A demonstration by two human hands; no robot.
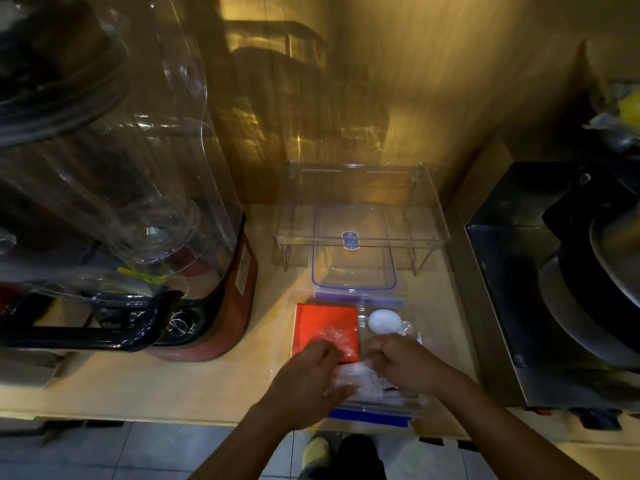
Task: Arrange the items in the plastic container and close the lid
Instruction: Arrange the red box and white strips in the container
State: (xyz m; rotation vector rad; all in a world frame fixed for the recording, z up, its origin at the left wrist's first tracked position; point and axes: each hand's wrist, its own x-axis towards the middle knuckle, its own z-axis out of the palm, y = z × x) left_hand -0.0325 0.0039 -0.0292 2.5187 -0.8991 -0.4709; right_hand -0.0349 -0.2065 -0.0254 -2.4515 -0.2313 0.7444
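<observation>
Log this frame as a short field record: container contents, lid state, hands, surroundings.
container: clear plastic container, blue latches, near counter edge
contents: red packet at left; white egg at right; crinkled clear bag in front
lid: blue-rimmed lid off, lying behind the container
left hand: on the bag
right hand: on the bag
surroundings: blender at left

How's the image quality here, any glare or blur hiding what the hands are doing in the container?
Head view: dim amber light, wide-angle bending at the edges; the crinkled clear plastic bag between the left hand and right hand is motion-blurred; the white egg and flat red packet read clearly.
</observation>
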